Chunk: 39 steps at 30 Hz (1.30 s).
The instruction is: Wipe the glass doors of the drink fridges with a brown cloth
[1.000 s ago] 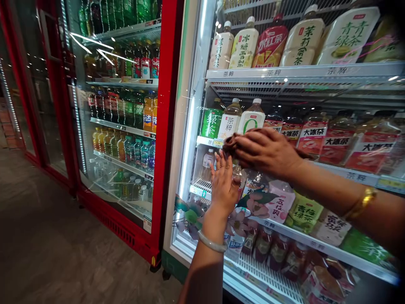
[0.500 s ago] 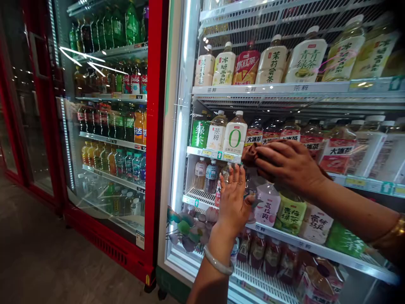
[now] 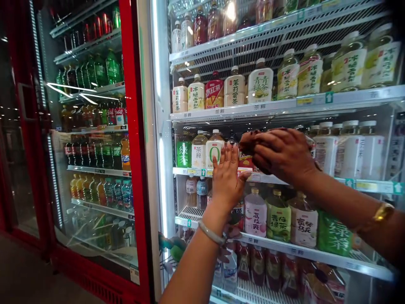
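Note:
My left hand [image 3: 227, 179] is open, its fingers spread and pointing up, flat toward the glass door of the lit drinks fridge, in front of the white bottle with a green 0 [image 3: 215, 145]. To its right, my right hand [image 3: 284, 154] has its fingers bent round a dark brown cloth-like thing [image 3: 251, 141], which is near the glass at the middle shelf. A pale bangle [image 3: 211, 233] circles my left wrist, a gold band [image 3: 382, 212] my right. Behind the hands, part of the bottle row is hidden.
Shelves of bottled drinks fill the fridge, with white shelf edges [image 3: 284, 102]. At the left stands a second fridge with a red frame [image 3: 134, 126] and more bottles. Dark floor [image 3: 19, 261] shows at the lower left. Leaves [image 3: 177, 253] show low on the glass.
The view has tilted up and shifted right, so more upper shelves show and the shelves sit lower and further left. Both hands keep nearly the same pose; my left hand is slightly higher and further left.

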Each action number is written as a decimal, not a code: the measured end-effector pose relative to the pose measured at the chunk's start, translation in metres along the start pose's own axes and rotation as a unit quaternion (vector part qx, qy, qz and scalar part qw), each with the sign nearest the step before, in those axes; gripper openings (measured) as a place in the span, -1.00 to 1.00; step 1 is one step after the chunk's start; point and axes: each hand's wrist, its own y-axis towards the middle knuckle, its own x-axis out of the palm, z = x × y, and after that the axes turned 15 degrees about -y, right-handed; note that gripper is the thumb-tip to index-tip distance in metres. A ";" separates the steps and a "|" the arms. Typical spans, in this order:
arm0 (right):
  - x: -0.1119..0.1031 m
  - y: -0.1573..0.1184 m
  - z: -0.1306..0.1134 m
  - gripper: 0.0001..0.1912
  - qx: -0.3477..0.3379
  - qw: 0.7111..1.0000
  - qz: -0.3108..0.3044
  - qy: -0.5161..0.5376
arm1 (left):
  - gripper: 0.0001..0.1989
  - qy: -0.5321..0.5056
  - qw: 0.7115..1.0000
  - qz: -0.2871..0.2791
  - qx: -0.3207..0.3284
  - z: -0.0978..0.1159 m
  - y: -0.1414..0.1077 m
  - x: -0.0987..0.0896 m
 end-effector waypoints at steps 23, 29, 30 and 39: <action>-0.029 -0.070 0.014 -0.90 -0.065 0.994 0.000 0.085 | -0.18 0.010 0.999 -0.048 0.022 0.048 0.043 0.056; -0.003 -0.052 0.079 -0.77 0.077 0.996 -0.010 0.034 | -0.15 0.028 0.998 -0.030 0.051 0.056 0.065 0.052; -0.005 -0.060 0.083 -0.77 0.126 0.992 -0.009 0.025 | -0.15 0.031 0.997 -0.034 0.055 0.057 0.067 0.052; -0.022 -0.069 0.059 -0.88 0.006 0.999 0.000 0.046 | -0.23 0.043 0.998 -0.033 0.039 0.073 0.065 0.091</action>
